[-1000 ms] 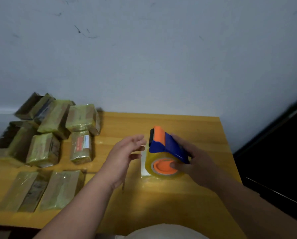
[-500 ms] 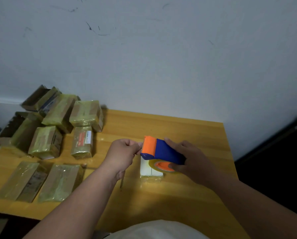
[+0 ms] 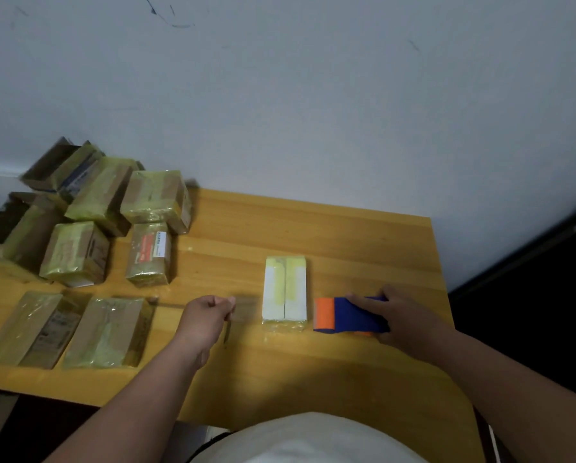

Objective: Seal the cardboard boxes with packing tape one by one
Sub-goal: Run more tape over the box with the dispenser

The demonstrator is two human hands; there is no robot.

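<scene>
A small white box [image 3: 284, 289] with yellowish tape on top lies on the wooden table [image 3: 313, 369], between my hands. To the right of the box, my right hand [image 3: 405, 317] grips a blue and orange tape dispenser [image 3: 345, 315], which is low against the table. Left of the box, my left hand [image 3: 204, 317] is closed in a fist and pinches the end of a clear tape strip [image 3: 245, 310]. The strip shows faintly between that hand and the box; its run over the box is hard to make out.
Several tape-wrapped cardboard boxes [image 3: 79, 248] are piled at the table's back left against the wall. Two flat wrapped boxes [image 3: 106, 332] lie near the front left edge. The table's right edge drops to a dark floor [image 3: 530, 312].
The dispenser has come down from over the box and moved to its right. My left hand closed on the tape end and pulled away to the left, uncovering the white box.
</scene>
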